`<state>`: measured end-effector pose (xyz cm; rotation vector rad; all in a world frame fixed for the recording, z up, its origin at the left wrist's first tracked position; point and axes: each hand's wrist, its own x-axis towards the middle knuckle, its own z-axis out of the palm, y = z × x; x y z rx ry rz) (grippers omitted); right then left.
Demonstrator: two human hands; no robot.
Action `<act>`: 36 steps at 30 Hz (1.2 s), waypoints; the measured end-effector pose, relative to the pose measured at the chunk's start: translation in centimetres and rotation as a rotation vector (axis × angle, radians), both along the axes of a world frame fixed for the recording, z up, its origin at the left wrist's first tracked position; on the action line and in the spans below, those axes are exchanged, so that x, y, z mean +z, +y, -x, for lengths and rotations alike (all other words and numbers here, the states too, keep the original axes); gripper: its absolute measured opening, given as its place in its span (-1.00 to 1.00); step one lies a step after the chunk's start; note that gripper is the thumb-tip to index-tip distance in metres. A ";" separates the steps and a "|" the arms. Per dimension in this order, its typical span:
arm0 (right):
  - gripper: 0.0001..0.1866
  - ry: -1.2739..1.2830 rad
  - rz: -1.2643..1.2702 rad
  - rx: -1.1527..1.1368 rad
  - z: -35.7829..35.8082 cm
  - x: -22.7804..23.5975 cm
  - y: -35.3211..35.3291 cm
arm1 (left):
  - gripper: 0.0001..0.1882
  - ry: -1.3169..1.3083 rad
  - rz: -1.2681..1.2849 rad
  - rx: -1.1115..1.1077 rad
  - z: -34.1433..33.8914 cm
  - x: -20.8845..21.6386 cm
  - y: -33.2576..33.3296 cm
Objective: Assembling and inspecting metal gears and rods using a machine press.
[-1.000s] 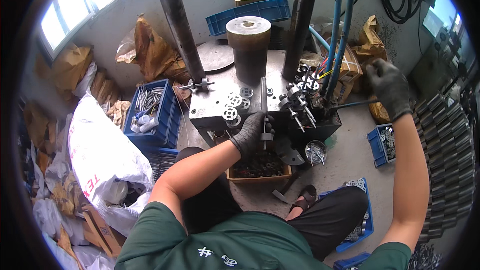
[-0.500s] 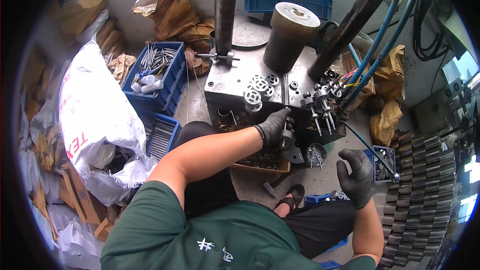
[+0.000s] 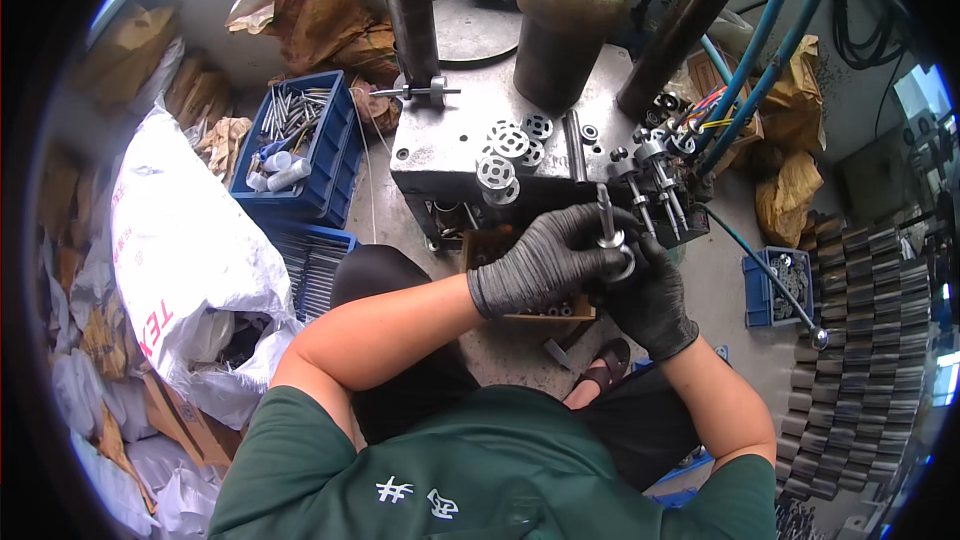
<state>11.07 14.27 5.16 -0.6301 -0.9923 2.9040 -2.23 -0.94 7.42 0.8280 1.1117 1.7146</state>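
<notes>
near the discs [image 3: 512, 154] and cylinder [image 3: 565, 50], left hand [image 3: 545, 260] and right hand [image 3: 652, 302] clasp a shaft [image 3: 607, 220].

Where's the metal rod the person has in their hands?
In the head view, the rod is a bit right of the middle, between the left hand and the right hand, in front of the bench.

The metal counter [image 3: 440, 155] carried a thick upright cylinder [image 3: 563, 55], a flat overlapping pile of holed discs [image 3: 510, 145], a small ring [image 3: 589, 133] and, at its right front edge, several rods [image 3: 655, 152]. A blue bin [image 3: 757, 292] stood on the floor [image 3: 722, 275].
</notes>
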 end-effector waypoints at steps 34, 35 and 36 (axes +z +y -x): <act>-0.42 0.299 0.047 0.064 3.0 0.6 -1.2 | -0.55 0.160 0.018 0.219 3.2 -0.5 0.0; -0.47 0.294 0.074 0.076 2.9 0.4 -0.9 | -0.55 0.168 0.024 0.229 3.4 -0.6 0.0; -0.52 0.289 0.101 0.087 2.8 0.1 -0.6 | -0.54 0.180 -0.019 0.238 3.7 -0.9 0.0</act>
